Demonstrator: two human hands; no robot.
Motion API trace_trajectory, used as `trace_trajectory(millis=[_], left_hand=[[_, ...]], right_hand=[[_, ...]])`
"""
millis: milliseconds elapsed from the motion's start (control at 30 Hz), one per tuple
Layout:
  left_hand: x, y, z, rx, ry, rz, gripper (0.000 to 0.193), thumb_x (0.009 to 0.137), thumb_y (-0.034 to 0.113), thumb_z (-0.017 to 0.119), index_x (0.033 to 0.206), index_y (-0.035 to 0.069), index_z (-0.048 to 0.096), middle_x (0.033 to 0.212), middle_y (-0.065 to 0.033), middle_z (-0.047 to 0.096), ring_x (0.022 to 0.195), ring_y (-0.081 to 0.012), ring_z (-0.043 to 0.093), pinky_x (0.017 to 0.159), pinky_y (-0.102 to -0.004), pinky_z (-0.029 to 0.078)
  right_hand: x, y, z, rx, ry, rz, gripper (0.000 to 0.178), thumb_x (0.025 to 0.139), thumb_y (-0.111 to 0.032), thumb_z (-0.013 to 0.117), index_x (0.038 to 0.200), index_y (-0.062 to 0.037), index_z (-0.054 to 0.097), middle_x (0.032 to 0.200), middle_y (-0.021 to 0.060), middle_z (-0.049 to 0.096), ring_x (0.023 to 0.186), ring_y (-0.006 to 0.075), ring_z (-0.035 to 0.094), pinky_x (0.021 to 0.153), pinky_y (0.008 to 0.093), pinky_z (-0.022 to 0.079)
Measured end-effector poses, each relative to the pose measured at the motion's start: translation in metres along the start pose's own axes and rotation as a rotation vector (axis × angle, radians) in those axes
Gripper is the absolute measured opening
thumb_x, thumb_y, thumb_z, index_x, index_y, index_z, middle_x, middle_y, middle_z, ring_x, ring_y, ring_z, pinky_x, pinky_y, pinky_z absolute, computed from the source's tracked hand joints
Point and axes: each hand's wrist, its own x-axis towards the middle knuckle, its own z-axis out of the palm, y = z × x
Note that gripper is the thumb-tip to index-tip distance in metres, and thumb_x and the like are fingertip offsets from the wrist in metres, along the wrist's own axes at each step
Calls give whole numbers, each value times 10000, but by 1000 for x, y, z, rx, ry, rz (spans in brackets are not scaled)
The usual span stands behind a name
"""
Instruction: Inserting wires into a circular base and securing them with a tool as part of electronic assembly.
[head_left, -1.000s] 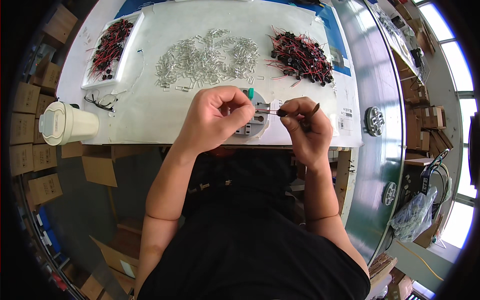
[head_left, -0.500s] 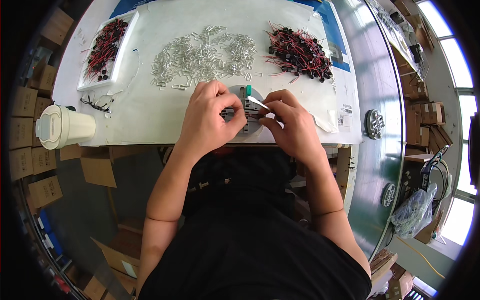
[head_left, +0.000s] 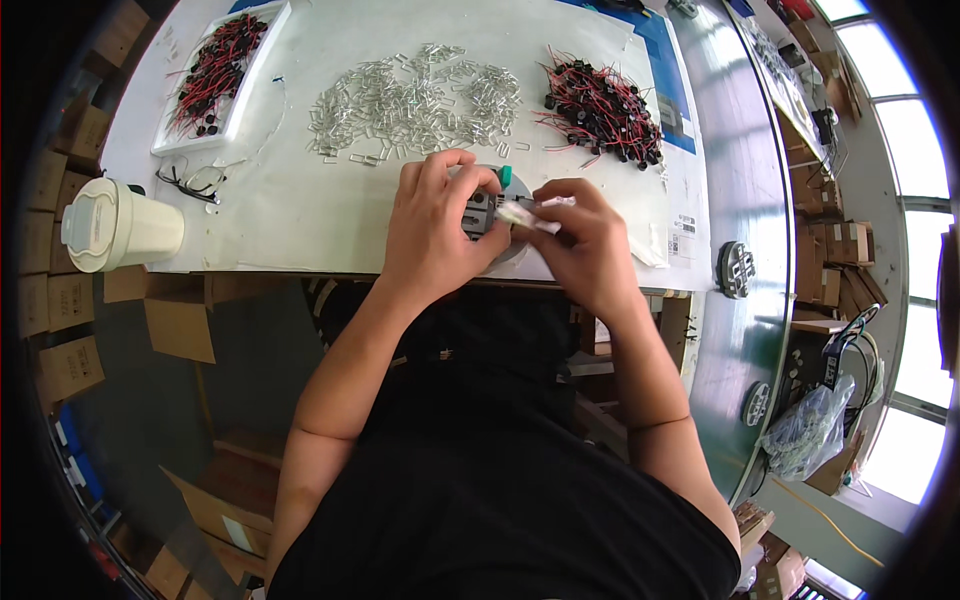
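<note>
A round grey fixture (head_left: 480, 212) with slotted blocks and a green piece (head_left: 505, 176) on its far edge lies near the table's front edge. My left hand (head_left: 440, 220) curls around its left side, thumb near and bent fingers far, gripping it. Over its right side, my right hand (head_left: 590, 245) pinches a slim whitish tool (head_left: 530, 217), smeared by motion. The tool's tip points left over the fixture, close to my left thumb. My fingers hide parts of the fixture, so I cannot make out any small part in it.
Beyond my hands spreads a heap of small clear U-shaped pieces (head_left: 400, 105). Black parts with red wires lie piled (head_left: 600, 110) at the right and in a white tray (head_left: 262, 70) at the left. Glasses (head_left: 192, 182) and a lidded cup (head_left: 130, 228) stand nearer left.
My left fingers have opened from a pinch and spread around the fixture. The whitish tool in my right hand has swung and blurred. The whole view has shifted slightly.
</note>
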Motion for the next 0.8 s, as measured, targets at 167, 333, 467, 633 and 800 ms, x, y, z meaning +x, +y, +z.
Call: trace_trajectory(millis=[167,333,467,633,800], left_hand=[[1,6,0,17,-26,-9,436,759,138,842,1155,130,659,1239,-81,642,1171,-317,564,1011,-431,452],[2,0,3,8,-21,-16,550,748,186,856,1243,136,620,1232,-70,651,1173,-321,562,1043,-435,442],[4,2,-7,-58,4,64,693,705,230,888,1329,152,597,1249,-72,646,1163,-328,560,1069,-439,453],[15,17,-22,59,-295,6,908,633,253,935,1455,206,550,1311,-86,606,1189,-336,550,1073,-450,489],[22,24,-32,211,-293,73,943,627,220,934,1483,238,539,1370,-103,548,1195,-355,554,1030,-460,527]], right_hand=[[21,4,31,1034,378,246,388,1138,-261,534,902,13,673,879,34,654,541,103,516,510,280,417],[28,4,50,1017,387,122,450,1169,-304,467,903,9,652,720,24,605,562,71,480,509,249,379],[24,9,57,827,357,58,428,1155,-297,509,869,-9,645,713,25,610,580,86,517,530,261,408],[31,4,57,707,262,46,519,1172,-420,419,856,-33,559,703,38,555,556,92,463,492,267,350],[29,-3,-12,1442,382,-223,745,1101,-703,307,1062,-32,627,692,40,491,559,137,435,517,293,331]])
